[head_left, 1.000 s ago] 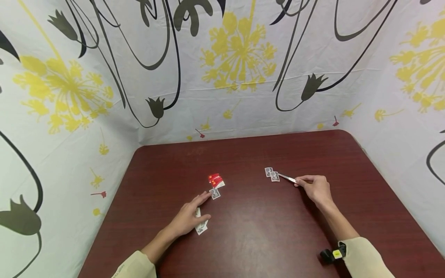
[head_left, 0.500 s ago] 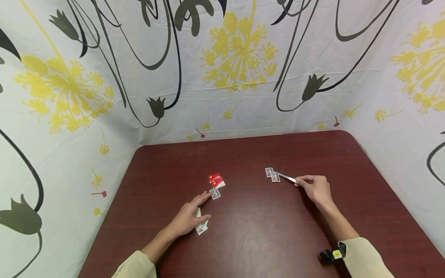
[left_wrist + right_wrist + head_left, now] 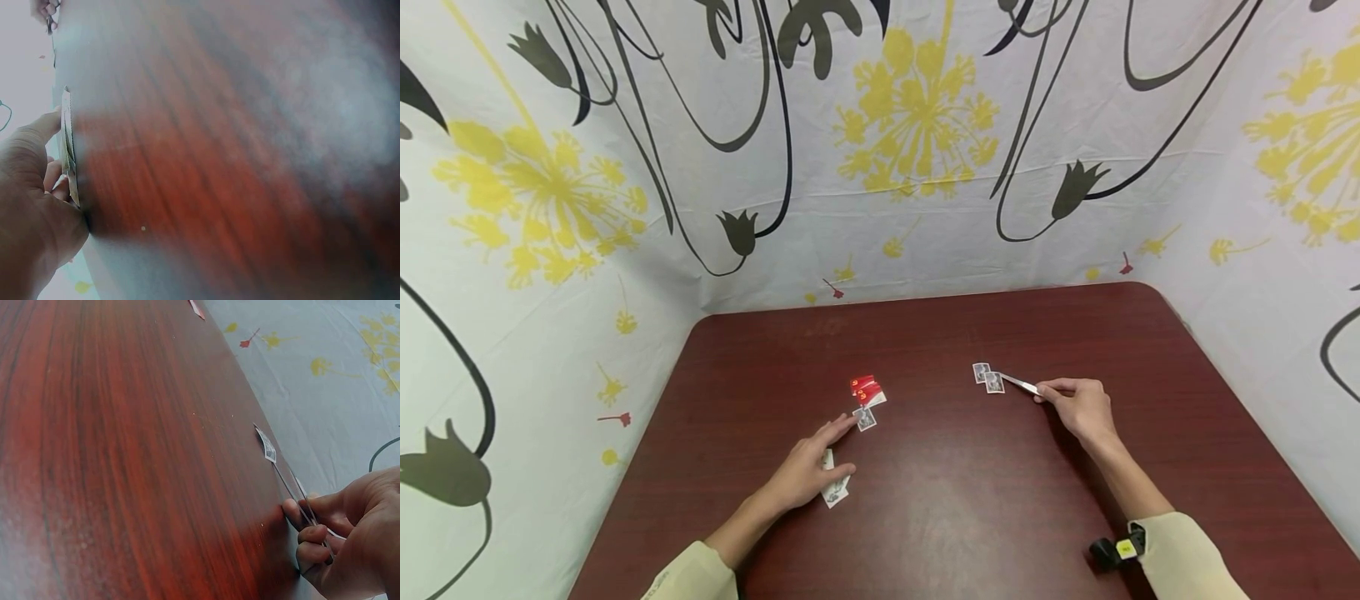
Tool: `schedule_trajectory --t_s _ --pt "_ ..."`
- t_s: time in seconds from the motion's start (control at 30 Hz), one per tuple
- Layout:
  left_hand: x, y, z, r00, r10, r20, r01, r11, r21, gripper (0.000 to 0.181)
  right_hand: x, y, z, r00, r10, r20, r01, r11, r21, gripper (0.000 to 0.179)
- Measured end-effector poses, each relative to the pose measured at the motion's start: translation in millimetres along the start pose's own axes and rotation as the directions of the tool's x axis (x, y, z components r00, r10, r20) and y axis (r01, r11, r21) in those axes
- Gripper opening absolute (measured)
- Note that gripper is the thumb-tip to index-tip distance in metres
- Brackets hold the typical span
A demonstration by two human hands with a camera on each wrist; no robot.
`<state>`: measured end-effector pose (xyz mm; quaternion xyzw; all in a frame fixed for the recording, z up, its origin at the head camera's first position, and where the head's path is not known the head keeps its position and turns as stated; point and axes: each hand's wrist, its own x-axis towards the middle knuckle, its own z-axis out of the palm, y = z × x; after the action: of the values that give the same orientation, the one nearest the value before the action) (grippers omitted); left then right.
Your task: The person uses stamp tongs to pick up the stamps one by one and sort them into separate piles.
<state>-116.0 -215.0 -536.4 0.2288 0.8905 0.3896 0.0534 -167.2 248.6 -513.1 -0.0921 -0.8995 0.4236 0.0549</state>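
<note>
In the head view my left hand (image 3: 805, 471) lies with fingers extended and thumb apart. Beneath it, several overlapping pale stamps (image 3: 834, 492) show past the thumb; their jagged edge (image 3: 67, 134) appears in the left wrist view. Its forefinger tip reaches a grey stamp (image 3: 866, 418), just below overlapping red stamps (image 3: 868, 392). My right hand (image 3: 1082, 408) pinches a pair of metal tweezers (image 3: 1021, 384). The tips of the tweezers meet the near one of two grey stamps (image 3: 994, 382), which looks slightly tilted in the right wrist view. Whether the tips grip it is unclear.
All the stamps are on a dark red-brown table (image 3: 925, 517). A white cloth (image 3: 865, 267) printed with flowers hangs round its far and side edges. A black wrist device (image 3: 1112, 552) with a yellow label sits at the right sleeve.
</note>
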Motion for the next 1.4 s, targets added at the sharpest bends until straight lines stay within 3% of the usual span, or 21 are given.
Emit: schedule_trajectory --t_s 0.6,0.83,1.1,1.23,1.4 --pt "-0.7 -0.7 -0.5 1.0 -0.004 0.003 0.004 1.0 -0.003 0.077 1.7 -3 -2 0.998 0.01 -0.055 -0.009 1.0 0.011 0.025" --pt "-0.5 1.4 -1.8 1.0 -0.011 0.001 0.011 1.0 -0.001 0.077 0.8 -14 -5 0.998 -0.002 -0.067 0.003 1.0 0.023 0.032" --pt "0.6 -1.5 -2.0 1.0 0.015 -0.012 -0.015 1.0 -0.008 0.071 -9.5 -38 2 0.994 -0.111 0.001 0.111 0.992 0.062 0.026" --pt "2.0 -3.9 -2.2 0.999 0.04 -0.015 -0.04 0.999 -0.03 0.064 -15.9 -50 11 0.98 -0.183 0.073 0.177 0.981 0.08 0.02" --pt "2.5 -5.4 -2.3 0.998 0.06 -0.021 -0.061 0.997 -0.048 0.058 -24.8 -64 26 0.956 -0.228 0.185 0.205 0.97 0.134 0.016"
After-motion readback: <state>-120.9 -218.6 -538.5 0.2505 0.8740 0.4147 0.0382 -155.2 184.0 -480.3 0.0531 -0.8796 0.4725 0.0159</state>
